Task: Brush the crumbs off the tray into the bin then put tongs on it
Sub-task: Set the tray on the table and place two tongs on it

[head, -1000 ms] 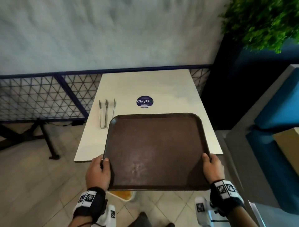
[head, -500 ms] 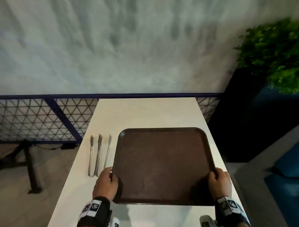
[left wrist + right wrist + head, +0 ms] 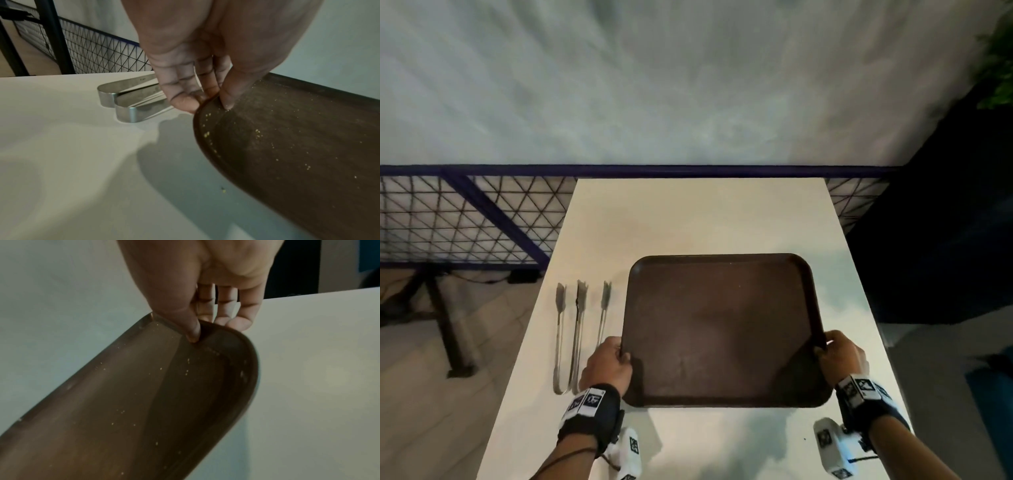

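A dark brown tray lies over the white table, with a few tiny yellow crumbs on it in the wrist views. My left hand grips its left rim, thumb on top. My right hand grips the right rim, thumb over the edge. Two metal tongs lie side by side just left of the tray, their looped ends beside my left fingers. The bin is out of view.
A blue-framed wire mesh fence runs behind the table below a pale wall. A black post stands on the floor at left. A dark planter with green leaves is at the far right.
The tray has moved from hanging off the table's near edge forward onto the table top, beside the tongs. Both hands kept their grip on its rims.
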`<state>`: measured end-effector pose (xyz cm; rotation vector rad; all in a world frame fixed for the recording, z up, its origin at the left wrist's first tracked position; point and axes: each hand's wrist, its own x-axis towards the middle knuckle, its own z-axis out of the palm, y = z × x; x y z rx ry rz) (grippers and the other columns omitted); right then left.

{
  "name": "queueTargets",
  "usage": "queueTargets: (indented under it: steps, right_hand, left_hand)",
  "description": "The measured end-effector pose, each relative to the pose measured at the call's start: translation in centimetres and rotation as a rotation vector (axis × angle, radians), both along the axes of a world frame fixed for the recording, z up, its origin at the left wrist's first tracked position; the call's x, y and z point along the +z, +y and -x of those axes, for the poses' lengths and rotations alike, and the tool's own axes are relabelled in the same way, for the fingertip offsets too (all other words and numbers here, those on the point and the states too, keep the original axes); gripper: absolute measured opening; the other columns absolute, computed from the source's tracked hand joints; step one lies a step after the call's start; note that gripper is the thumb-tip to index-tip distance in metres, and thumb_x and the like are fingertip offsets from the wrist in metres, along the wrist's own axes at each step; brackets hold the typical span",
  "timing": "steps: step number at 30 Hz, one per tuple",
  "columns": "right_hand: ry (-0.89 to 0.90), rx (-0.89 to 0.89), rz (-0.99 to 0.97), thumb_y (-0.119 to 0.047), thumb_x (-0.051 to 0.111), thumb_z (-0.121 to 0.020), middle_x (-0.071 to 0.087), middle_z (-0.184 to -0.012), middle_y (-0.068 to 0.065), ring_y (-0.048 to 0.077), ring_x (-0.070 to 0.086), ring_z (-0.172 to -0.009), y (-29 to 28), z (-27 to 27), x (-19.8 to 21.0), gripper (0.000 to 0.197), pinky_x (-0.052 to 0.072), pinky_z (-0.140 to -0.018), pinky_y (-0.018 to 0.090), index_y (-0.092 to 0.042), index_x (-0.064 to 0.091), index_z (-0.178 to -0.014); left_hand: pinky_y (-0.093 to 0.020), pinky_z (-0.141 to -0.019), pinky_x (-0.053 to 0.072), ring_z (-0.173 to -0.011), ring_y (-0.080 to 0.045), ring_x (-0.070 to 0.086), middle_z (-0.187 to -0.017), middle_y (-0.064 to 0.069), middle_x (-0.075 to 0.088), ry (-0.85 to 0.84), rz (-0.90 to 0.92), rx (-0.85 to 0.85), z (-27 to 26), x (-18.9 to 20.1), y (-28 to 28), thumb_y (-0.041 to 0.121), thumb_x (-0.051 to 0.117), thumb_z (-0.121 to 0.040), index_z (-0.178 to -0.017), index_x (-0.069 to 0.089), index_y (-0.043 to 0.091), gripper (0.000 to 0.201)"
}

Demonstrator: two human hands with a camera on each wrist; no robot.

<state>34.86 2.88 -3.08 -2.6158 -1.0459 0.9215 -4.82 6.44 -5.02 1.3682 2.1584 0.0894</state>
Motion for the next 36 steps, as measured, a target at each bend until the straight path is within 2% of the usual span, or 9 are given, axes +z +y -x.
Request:
queueTargets:
  steps: [7, 11, 14, 20, 24, 28, 32, 34, 36]
  right_hand:
    - [-0.014, 0.061, 0.109, -0.025, 0.069, -0.087, 0.071, -0.110, 0.013, 0.030, 0.058, -0.086, 2.4, -1.2, -1.9, 0.026, 0.042, -0.074, 0.029, -0.023, 0.069, -0.112]
    - [-0.050, 0.093, 0.135, -0.025, 0.070, -0.086, 0.070, -0.112, 0.016, 0.036, 0.063, -0.100, 2.6, -1.2, -2.4, 0.025, 0.039, -0.075, 0.030, -0.022, 0.070, -0.111]
    - [-0.064, 0.121, 0.156, -0.027, 0.071, -0.086, 0.070, -0.112, 0.016, 0.035, 0.062, -0.095, 2.8, -1.4, -2.6, 0.028, 0.040, -0.075, 0.031, -0.020, 0.070, -0.112]
    - [-0.011, 0.139, 0.158, -0.031, 0.075, -0.082, 0.071, -0.112, 0.015, 0.036, 0.064, -0.106, 3.0, -1.9, -2.3, 0.031, 0.047, -0.087, 0.035, -0.020, 0.070, -0.111]
    - [0.004, 0.130, -0.007, -0.037, 0.070, -0.086, 0.067, -0.117, 0.012, 0.035, 0.063, -0.108, 3.0, -1.2, -0.8, 0.036, 0.045, -0.090, 0.039, -0.019, 0.061, -0.116]
    - [0.085, 0.252, -0.141, -0.038, 0.061, -0.093, 0.064, -0.118, 0.012, 0.036, 0.061, -0.110, 3.6, 2.6, 2.3, 0.032, 0.044, -0.091, 0.038, -0.016, 0.064, -0.117]
    - [0.210, 0.519, -0.091, -0.040, 0.051, -0.098, 0.068, -0.095, 0.004, 0.030, 0.064, -0.102, 4.0, 10.0, 5.0, 0.022, 0.043, -0.081, 0.032, -0.023, 0.061, -0.089]
    - [0.270, 0.624, -0.051, -0.044, 0.049, -0.097, 0.071, -0.099, 0.006, 0.031, 0.064, -0.103, 4.3, 14.0, 5.1, 0.022, 0.045, -0.087, 0.034, -0.027, 0.057, -0.086]
    - [0.276, 0.732, -0.012, -0.045, 0.047, -0.098, 0.072, -0.108, 0.010, 0.033, 0.065, -0.107, 4.7, 17.7, 4.7, 0.027, 0.046, -0.090, 0.033, -0.024, 0.062, -0.092]
  left_hand:
    - [-0.037, -0.086, 0.050, -0.100, -0.029, 0.063, -0.110, 0.000, 0.066, 0.056, 0.062, 0.030, -0.7, -0.9, 1.0, 0.031, 0.054, -0.090, -0.111, 0.056, 0.033, 0.021]
    - [-0.036, -0.085, 0.047, -0.105, -0.027, 0.061, -0.115, 0.000, 0.064, 0.101, 0.078, 0.002, -1.2, -1.3, 1.3, 0.028, 0.052, -0.091, -0.116, 0.056, 0.029, 0.026]
    - [-0.038, -0.087, 0.046, -0.107, -0.028, 0.060, -0.116, -0.003, 0.063, 0.131, 0.088, 0.019, -1.6, -1.5, 1.3, 0.029, 0.053, -0.091, -0.118, 0.056, 0.024, 0.027]
    - [-0.041, -0.091, 0.048, -0.110, -0.030, 0.059, -0.119, -0.004, 0.062, 0.129, 0.093, 0.045, -1.8, -1.2, 1.1, 0.032, 0.052, -0.091, -0.121, 0.057, 0.027, 0.031]
    - [-0.043, -0.097, 0.044, -0.118, -0.030, 0.055, -0.130, -0.005, 0.057, 0.115, 0.031, 0.081, -1.5, -0.2, 0.0, 0.037, 0.051, -0.092, -0.129, 0.053, 0.024, 0.039]
    - [-0.039, -0.096, 0.041, -0.117, -0.027, 0.055, -0.128, 0.001, 0.060, 0.079, -0.111, 0.185, -0.3, 1.8, -1.7, 0.034, 0.050, -0.094, -0.123, 0.059, 0.029, 0.031]
    - [-0.038, -0.088, 0.044, -0.104, -0.029, 0.059, -0.117, -0.002, 0.064, 0.095, -0.176, 0.278, 2.9, 3.2, -3.1, 0.035, 0.050, -0.093, -0.109, 0.063, 0.029, 0.022]
    - [-0.038, -0.085, 0.047, -0.098, -0.028, 0.059, -0.109, -0.002, 0.065, 0.116, -0.135, 0.288, 5.0, 3.3, -3.2, 0.040, 0.049, -0.092, -0.100, 0.062, 0.030, 0.018]
    - [-0.039, -0.084, 0.047, -0.097, -0.030, 0.060, -0.104, -0.001, 0.066, 0.117, -0.082, 0.324, 6.7, 3.2, -3.0, 0.050, 0.047, -0.089, -0.092, 0.059, 0.031, 0.022]
